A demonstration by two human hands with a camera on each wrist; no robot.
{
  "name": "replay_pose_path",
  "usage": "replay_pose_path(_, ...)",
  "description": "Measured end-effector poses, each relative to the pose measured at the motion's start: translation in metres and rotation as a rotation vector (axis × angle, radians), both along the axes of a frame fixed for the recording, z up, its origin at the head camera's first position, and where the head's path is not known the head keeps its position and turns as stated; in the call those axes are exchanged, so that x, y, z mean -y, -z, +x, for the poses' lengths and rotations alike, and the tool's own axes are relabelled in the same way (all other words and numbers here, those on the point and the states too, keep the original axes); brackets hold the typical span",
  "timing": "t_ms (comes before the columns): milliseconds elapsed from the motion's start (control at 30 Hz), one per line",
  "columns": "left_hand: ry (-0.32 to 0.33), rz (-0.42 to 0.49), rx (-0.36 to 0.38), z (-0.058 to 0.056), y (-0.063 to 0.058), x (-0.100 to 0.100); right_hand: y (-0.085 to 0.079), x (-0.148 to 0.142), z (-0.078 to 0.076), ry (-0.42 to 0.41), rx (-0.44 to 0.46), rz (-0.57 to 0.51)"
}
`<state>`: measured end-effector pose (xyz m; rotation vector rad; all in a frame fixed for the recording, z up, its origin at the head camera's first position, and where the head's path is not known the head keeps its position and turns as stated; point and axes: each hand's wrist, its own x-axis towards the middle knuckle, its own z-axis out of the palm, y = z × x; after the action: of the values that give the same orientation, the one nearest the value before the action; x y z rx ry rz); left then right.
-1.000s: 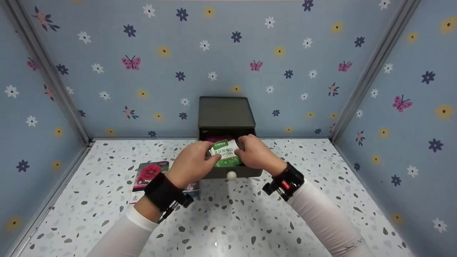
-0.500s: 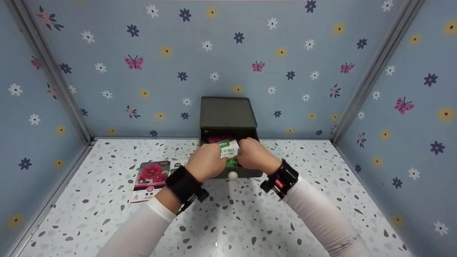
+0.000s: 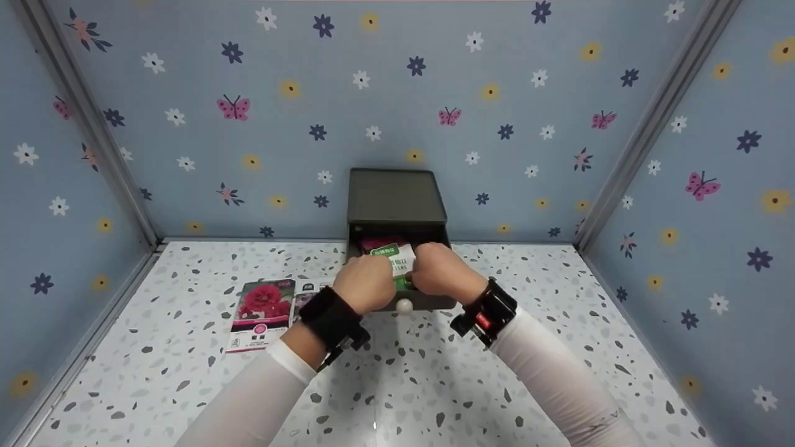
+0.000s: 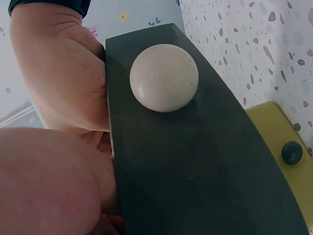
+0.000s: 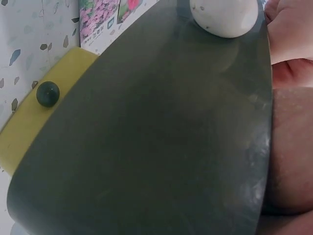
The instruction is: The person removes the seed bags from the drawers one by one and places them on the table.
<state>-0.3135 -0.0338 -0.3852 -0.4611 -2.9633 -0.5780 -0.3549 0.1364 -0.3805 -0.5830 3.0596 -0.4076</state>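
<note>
Inside the pulled-out dark green drawer (image 3: 428,302) is a green-and-white seed packet (image 3: 404,256), leaning with its printed face up. My left hand (image 3: 365,284) grips it at the left, covering part of its lettering. At its right edge my right hand (image 3: 442,270) holds on with curled fingers, their tips hidden behind the knuckles. A magenta packet (image 3: 376,243) lies deeper in the drawer. In the left wrist view, the drawer front (image 4: 181,161) with its white round knob (image 4: 164,78) stands beside my fingers.
The dark green cabinet (image 3: 397,195) stands against the flowered wall. Below the open drawer is a yellow drawer front (image 5: 29,122) with a dark knob. To the left, a red-flower seed packet (image 3: 261,313) lies on the speckled table, beside another packet (image 3: 303,300) partly behind my left wrist.
My left hand has moved right and rolled over, now knuckles up across the packet. The packet sits lower in the drawer. My right hand has turned slightly and stays at its edge.
</note>
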Motion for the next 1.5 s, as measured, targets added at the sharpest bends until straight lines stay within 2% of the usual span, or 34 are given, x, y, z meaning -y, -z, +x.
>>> replay_pose_path(167,0.007,-0.037,-0.023,-0.002,0.003,0.0,0.002,0.003,0.0,-0.001,-0.003,0.01)
replay_pose_path(567,0.011,-0.047,-0.034,-0.005,0.003,0.0,0.004,0.005,-0.001,0.004,-0.021,0.008)
replay_pose_path(867,-0.018,0.027,0.018,-0.008,0.001,0.0,0.004,0.005,-0.002,0.023,-0.007,-0.032)
replay_pose_path(1067,0.003,0.118,-0.008,-0.01,0.003,0.003,0.004,0.006,0.0,0.097,0.053,-0.153)
replay_pose_path(1200,0.013,0.153,-0.026,-0.012,0.003,0.006,0.004,0.005,0.0,0.137,0.063,-0.226)
replay_pose_path(1500,-0.021,0.249,-0.056,-0.013,-0.001,0.013,0.002,-0.002,-0.001,0.12,0.04,-0.307)
